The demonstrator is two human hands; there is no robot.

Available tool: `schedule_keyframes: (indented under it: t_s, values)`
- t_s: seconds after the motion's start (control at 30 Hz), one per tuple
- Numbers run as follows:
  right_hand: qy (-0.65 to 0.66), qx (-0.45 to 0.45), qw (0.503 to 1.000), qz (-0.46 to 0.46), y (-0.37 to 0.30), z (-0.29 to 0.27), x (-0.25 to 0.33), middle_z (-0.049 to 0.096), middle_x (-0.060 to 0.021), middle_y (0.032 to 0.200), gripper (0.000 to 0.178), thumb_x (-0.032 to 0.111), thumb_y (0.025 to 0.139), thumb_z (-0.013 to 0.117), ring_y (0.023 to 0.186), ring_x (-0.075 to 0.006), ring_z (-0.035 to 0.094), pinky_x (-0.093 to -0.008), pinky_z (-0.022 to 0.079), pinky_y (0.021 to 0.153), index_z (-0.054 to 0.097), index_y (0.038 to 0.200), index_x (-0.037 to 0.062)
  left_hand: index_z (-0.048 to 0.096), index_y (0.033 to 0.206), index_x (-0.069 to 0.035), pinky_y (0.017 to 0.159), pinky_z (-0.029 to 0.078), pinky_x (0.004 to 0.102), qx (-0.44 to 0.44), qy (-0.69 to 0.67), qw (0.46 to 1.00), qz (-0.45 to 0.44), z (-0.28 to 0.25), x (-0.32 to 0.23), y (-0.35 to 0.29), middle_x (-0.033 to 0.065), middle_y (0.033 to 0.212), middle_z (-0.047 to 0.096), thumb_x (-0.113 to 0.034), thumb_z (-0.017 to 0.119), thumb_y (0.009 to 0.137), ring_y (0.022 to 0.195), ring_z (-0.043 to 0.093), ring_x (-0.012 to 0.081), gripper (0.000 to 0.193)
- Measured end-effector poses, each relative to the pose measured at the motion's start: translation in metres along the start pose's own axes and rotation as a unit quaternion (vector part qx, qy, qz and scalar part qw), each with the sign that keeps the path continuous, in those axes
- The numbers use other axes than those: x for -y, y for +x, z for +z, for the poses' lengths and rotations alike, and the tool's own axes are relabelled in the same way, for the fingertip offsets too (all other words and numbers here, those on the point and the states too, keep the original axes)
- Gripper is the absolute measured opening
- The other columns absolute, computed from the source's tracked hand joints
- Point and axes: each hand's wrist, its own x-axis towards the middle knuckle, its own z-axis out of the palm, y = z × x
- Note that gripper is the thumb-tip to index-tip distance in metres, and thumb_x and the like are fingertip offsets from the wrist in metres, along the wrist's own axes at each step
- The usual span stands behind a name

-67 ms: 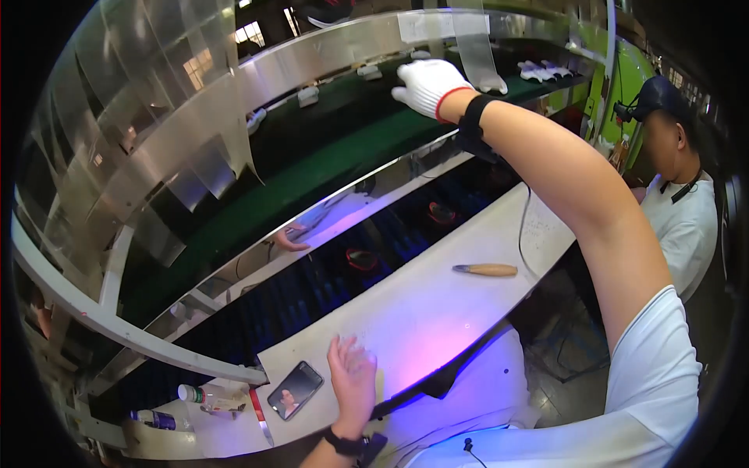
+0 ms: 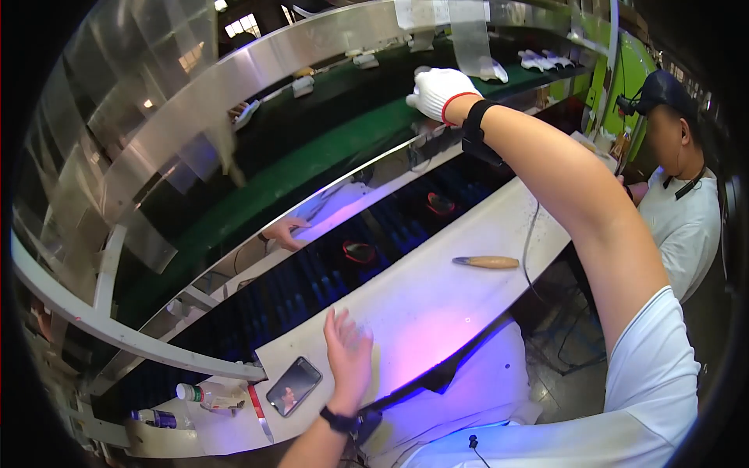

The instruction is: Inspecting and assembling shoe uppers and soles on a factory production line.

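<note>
In a white knitted glove with a red cuff, my right hand [image 2: 443,95] reaches out over a dark green conveyor belt [image 2: 312,160]. Its fingers are curled in, and whatever they may hold is hidden. My left hand [image 2: 349,355] is bare, fingers apart and slightly blurred, just above the white worktop [image 2: 312,339]. Beside it lies a smartphone [image 2: 294,386] with its screen lit. A red-handled knife [image 2: 259,409] rests left of the phone. Farther right on the worktop is a wooden-handled tool [image 2: 488,263] with a short dark tip.
White gloves [image 2: 546,60] sit across the belt. Clear plastic strips [image 2: 168,117] hang at the left above a curved metal frame [image 2: 125,331]. A clear bottle [image 2: 204,395] lies near the phone. A person in a dark cap [image 2: 686,187] is at the right.
My right hand has moved slightly right and down, and its fingers are more curled. My left hand has risen a little toward the belt.
</note>
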Motion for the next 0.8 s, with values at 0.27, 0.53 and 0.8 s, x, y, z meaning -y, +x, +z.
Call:
schedule_keyframes:
  t_s: [0.27,0.53,0.8]
  values:
    - [0.093,-0.053,0.988,0.109,-0.003,0.057,-0.013,0.080,-0.0210,0.106,0.030,0.023,0.089,0.069,0.101,-0.0384,0.079,-0.0476,0.062,0.089,0.081,0.111,0.0072,0.031,0.162,0.005,0.115,0.047,0.0498,-0.105,0.036,0.965,-0.238,0.065,0.086,0.235,0.0250,0.155,0.052,-0.034,0.097,0.079,0.133,0.060,0.0384,0.113]
    - [0.109,-0.050,0.984,0.136,0.006,0.060,-0.012,0.080,-0.0204,0.105,0.029,0.026,0.088,0.074,0.100,-0.0401,0.077,-0.0481,0.061,0.089,0.083,0.110,0.0107,0.059,0.124,-0.004,0.094,0.060,0.0527,-0.191,-0.100,0.879,-0.426,0.059,0.088,0.268,0.0138,0.119,0.069,-0.027,0.091,0.081,0.110,0.069,0.0325,0.058]
    - [0.130,-0.159,0.974,0.095,-0.017,0.059,-0.023,0.079,-0.0173,0.114,0.032,0.033,0.096,0.066,0.112,-0.0395,0.073,-0.0503,0.058,0.099,0.081,0.115,0.0126,0.056,0.142,-0.004,0.100,0.062,0.0543,0.156,-0.493,0.773,-0.368,0.028,0.003,0.037,0.0174,0.131,0.069,-0.023,0.066,0.109,0.118,0.070,0.0352,0.040]
